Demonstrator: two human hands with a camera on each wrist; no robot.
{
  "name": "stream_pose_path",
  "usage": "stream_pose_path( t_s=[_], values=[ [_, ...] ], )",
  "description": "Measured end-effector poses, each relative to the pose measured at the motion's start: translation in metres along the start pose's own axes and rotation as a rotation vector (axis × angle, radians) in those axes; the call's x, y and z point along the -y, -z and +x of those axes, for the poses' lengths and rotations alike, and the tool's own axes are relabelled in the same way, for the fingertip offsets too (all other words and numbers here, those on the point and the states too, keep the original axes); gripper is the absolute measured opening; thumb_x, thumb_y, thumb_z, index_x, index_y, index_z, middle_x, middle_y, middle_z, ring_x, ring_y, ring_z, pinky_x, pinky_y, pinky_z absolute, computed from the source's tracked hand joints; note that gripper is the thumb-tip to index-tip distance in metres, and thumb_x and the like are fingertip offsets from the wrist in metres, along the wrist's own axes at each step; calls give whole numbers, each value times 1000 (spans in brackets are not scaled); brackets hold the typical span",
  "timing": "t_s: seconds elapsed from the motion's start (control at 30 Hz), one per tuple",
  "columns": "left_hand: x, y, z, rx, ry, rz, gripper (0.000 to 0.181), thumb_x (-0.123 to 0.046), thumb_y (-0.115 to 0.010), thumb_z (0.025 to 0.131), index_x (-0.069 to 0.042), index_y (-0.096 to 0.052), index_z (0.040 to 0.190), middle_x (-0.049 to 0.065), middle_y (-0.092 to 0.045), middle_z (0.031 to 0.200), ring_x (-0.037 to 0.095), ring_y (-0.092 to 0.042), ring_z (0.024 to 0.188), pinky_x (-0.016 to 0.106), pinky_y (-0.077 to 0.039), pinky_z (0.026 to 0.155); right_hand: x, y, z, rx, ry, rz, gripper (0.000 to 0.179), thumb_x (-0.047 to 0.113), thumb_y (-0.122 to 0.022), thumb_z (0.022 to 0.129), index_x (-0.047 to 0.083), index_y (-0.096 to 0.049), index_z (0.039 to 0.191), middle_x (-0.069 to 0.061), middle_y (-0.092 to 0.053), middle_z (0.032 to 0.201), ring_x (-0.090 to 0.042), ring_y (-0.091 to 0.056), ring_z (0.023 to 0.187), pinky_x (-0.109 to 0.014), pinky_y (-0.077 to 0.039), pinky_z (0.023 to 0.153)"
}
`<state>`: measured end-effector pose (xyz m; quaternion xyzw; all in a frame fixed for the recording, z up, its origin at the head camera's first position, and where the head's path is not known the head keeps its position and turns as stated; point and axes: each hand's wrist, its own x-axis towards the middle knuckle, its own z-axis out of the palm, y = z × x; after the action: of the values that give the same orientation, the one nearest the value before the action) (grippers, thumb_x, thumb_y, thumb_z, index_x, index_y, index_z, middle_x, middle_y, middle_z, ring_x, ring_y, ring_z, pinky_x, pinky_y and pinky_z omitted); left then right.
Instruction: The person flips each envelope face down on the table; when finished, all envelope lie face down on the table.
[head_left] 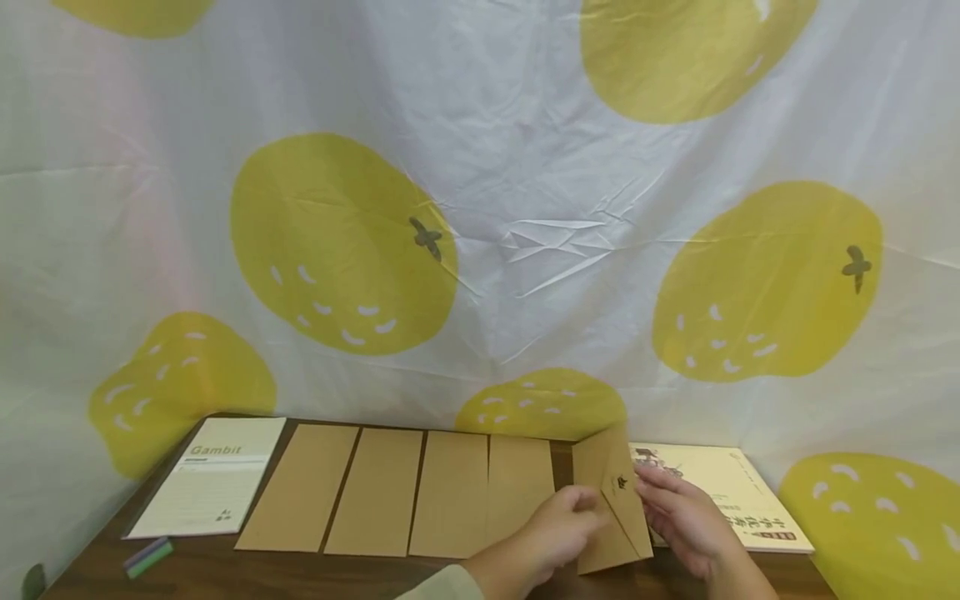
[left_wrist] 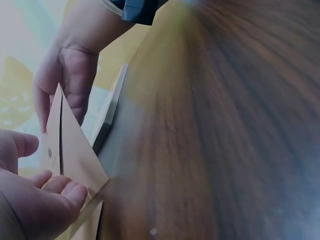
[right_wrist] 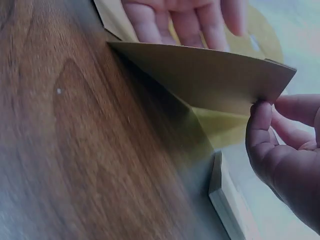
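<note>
A brown kraft paper envelope (head_left: pixel 611 467) with a small dark print stands tilted on edge above the dark wood table, its pointed flap side facing the left hand. At its right edge the right hand (head_left: pixel 686 517) pinches it between thumb and fingers, as the right wrist view shows at the envelope's (right_wrist: pixel 220 77) corner. The left hand (head_left: pixel 558 533) is by the flap side, fingers loosely bent; in the left wrist view its fingertips (left_wrist: pixel 72 192) lie at or very near the paper. Whether they touch it cannot be told.
Several flat brown envelopes (head_left: pixel 375 492) lie in a row left of the hands. Beyond them are a white Gambit notebook (head_left: pixel 206 483) and a small purple-and-green block (head_left: pixel 147 557). A cream book (head_left: pixel 738 492) lies at right. A fruit-patterned curtain (head_left: pixel 525 317) hangs behind the table.
</note>
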<state>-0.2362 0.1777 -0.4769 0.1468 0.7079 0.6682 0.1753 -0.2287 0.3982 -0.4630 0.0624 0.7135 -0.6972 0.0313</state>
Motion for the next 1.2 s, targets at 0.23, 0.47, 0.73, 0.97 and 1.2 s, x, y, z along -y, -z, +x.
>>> stream_pose_path(
  t_s=[0.23,0.47,0.73,0.97,1.2],
  values=[
    [-8,-9,5,-6,-1,-46,46,-26,-75,98,-9,-66,140,17,-62,151,32,-70,120,57,-61,100,5,-9,-3,74,33,24,63,23,-56,112,-1,-32,165,8,-71,134,-6,-70,121,-26,-59,101],
    [-10,-14,6,-52,-13,-104,48,-31,-76,98,-8,-65,138,14,-65,143,30,-66,126,59,-58,106,5,-19,-3,140,5,-5,60,29,-56,112,4,-38,164,11,-69,131,-11,-68,122,-27,-57,103],
    [-11,-9,7,-89,-65,-177,44,-16,-76,97,-7,-65,139,9,-68,139,26,-65,127,53,-58,108,-2,-24,-1,123,-41,-38,70,27,-59,110,-3,-29,166,8,-67,138,-7,-67,120,-28,-57,102],
    [-5,-1,10,-179,-90,-214,52,2,-74,89,-9,-66,140,8,-69,141,15,-69,114,33,-62,93,-8,-25,2,43,-71,-55,71,31,-56,112,-4,-26,167,-26,-41,168,-37,-44,155,-46,-47,120],
    [3,7,12,-210,-50,-188,60,10,-72,86,-8,-64,143,8,-68,140,16,-67,113,35,-63,92,-7,-23,3,38,-70,-43,70,29,-50,114,-6,-21,167,-30,-28,173,-46,-26,163,-57,-33,131]
  ],
)
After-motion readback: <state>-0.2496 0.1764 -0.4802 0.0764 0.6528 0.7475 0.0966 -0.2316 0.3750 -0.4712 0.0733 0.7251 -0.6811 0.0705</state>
